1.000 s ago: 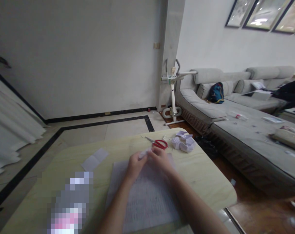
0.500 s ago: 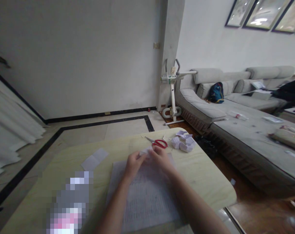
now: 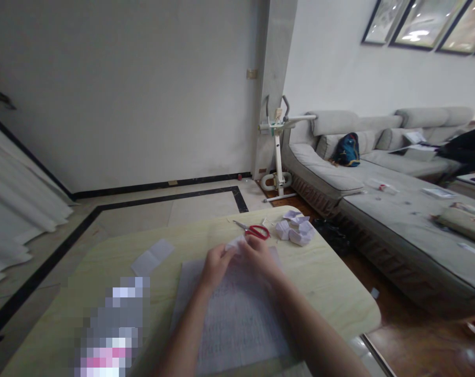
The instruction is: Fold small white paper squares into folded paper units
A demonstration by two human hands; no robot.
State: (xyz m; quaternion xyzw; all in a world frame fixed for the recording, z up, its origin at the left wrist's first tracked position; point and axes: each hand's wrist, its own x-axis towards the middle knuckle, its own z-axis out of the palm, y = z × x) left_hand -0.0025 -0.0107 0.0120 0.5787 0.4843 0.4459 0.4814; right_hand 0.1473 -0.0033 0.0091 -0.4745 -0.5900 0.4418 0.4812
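Note:
My left hand (image 3: 214,266) and my right hand (image 3: 258,255) meet over the far edge of a large printed sheet (image 3: 233,319) on the pale yellow table (image 3: 331,283). Both pinch a small white piece of paper (image 3: 234,243) between their fingertips. Red-handled scissors (image 3: 255,230) lie just beyond my right hand. A pile of small folded white papers (image 3: 296,229) sits to the right of the scissors near the table's far corner.
A folded white slip (image 3: 153,256) lies on the table to the left. A blurred-out object (image 3: 111,330) stands at the near left. A grey sofa (image 3: 378,183) with a blue bag (image 3: 348,150) runs along the right; a white exercise machine (image 3: 276,152) stands by the pillar.
My hands have shifted very slightly on the small paper; nothing else has moved.

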